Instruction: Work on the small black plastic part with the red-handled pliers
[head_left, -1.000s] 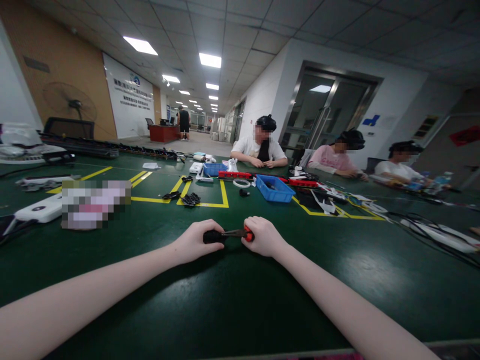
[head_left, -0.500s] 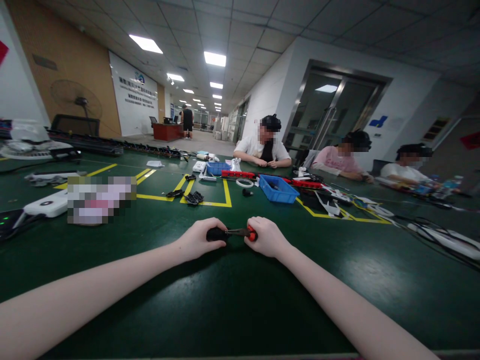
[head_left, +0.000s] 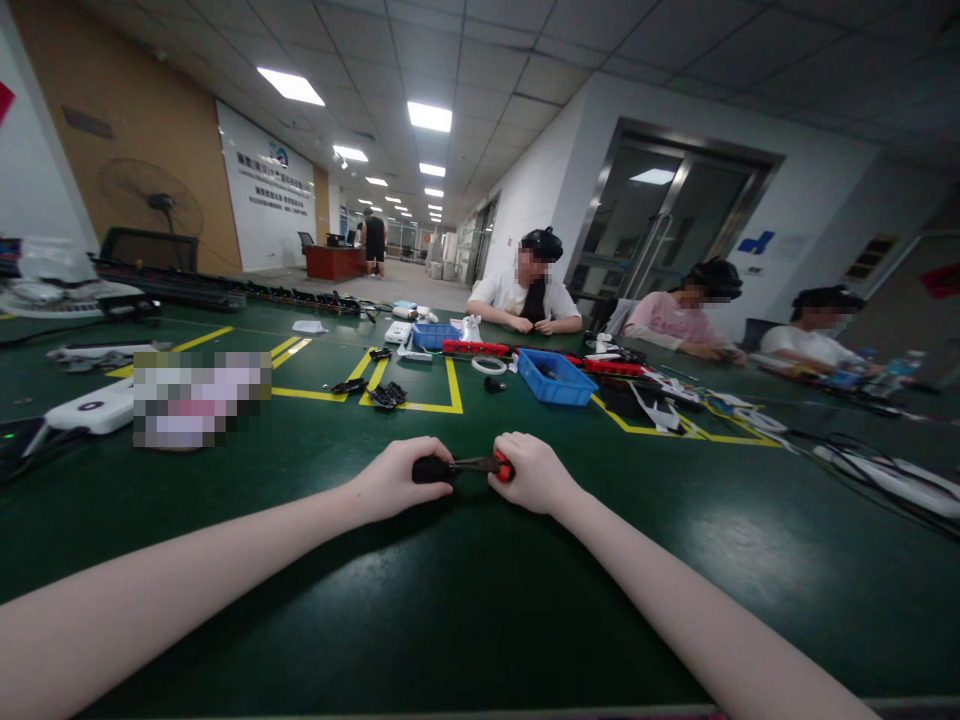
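Note:
In the middle of the head view, my left hand is closed around a small black part, thumb below and fingers above. My right hand grips red-handled pliers. The narrow metal jaws of the pliers point left and reach the right end of the black part. Whether the jaws are closed on it is too small to tell. Both hands are low over the green table.
Past my hands lie black parts by yellow tape, a white ring and a blue bin. A white device is at left, cables at right. Several people sit across the table.

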